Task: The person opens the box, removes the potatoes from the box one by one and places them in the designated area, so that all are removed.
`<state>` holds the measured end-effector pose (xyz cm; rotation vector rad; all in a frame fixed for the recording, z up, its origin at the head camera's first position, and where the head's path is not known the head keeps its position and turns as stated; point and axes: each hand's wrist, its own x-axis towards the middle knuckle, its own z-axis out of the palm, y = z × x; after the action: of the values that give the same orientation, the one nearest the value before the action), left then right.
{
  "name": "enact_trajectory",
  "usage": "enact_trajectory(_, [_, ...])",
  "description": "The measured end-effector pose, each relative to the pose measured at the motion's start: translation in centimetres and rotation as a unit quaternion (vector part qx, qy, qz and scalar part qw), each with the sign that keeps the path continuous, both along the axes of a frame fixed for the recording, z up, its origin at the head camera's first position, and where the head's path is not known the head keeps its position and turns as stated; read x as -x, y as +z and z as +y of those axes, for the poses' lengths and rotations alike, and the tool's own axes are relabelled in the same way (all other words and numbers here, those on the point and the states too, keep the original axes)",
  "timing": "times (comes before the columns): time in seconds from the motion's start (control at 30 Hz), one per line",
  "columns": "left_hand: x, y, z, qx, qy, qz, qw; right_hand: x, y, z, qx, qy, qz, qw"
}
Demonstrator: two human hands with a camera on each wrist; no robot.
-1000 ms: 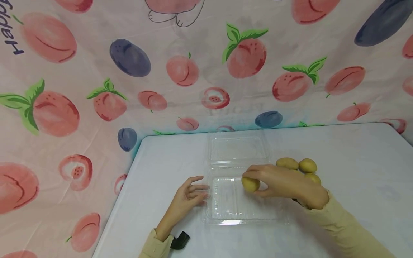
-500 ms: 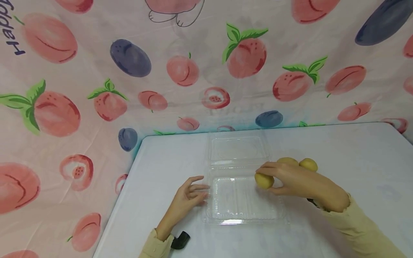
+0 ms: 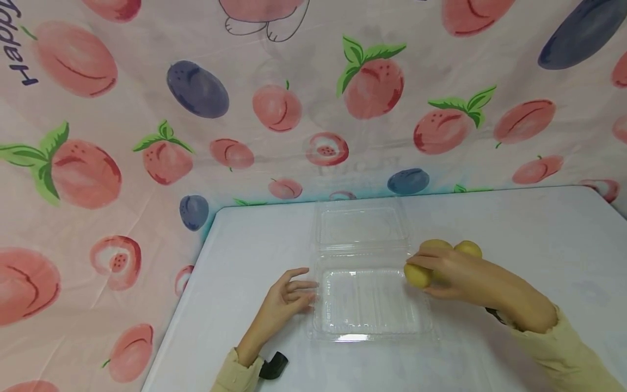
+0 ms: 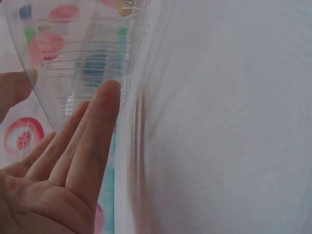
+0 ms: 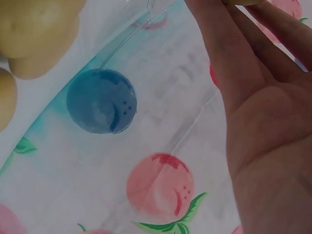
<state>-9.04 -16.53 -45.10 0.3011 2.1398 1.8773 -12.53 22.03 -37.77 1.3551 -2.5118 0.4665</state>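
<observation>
My right hand [image 3: 460, 273] pinches a yellow potato [image 3: 417, 276] between thumb and fingers, above the right rim of a clear plastic clamshell box [image 3: 352, 337]. In the right wrist view only a sliver of that potato shows at the top edge. More potatoes [image 3: 436, 246] lie just behind the right hand, which partly hides them; in the right wrist view some of these potatoes [image 5: 36, 34] appear at upper left. At the box's left side rests my left hand [image 3: 286, 296], fingers extended; in the left wrist view its fingertips [image 4: 108, 92] are against the clear wall.
The box's lid [image 3: 362, 226] lies folded back toward the wall. A white table [image 3: 548, 245] carries everything, backed by a fruit-printed cloth [image 3: 303, 65]. A black strap piece [image 3: 274, 366] sits at my left wrist.
My right hand has moved right with the potato, from over the box's inside to its right rim near the other potatoes. The left hand has stayed in place.
</observation>
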Motion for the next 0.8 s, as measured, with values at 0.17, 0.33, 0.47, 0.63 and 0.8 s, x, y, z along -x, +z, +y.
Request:
enact_trajectory(0.17, [0.0,0.1,0.0,0.0,-0.001,-0.002,1.0,-0.3,0.1,0.9,-0.006,-0.007,-0.032,0.9995])
enact_trajectory(0.33, [0.0,0.1,0.0,0.002,0.0,-0.004,1.0,-0.5,0.4,2.0,-0.032,-0.028,-0.062,0.9972])
enact_trajectory(0.47, [0.0,0.1,0.0,0.003,0.0,-0.003,1.0,-0.5,0.2,2.6,-0.037,-0.038,-0.044,0.9976])
enact_trajectory(0.63, [0.0,0.1,0.0,0.003,0.0,-0.002,1.0,-0.3,-0.2,3.2,-0.032,-0.031,-0.037,0.9983])
enact_trajectory(0.8, [0.0,0.0,0.1,0.002,-0.001,-0.002,1.0,-0.3,-0.8,3.8,-0.028,-0.027,-0.033,0.9987])
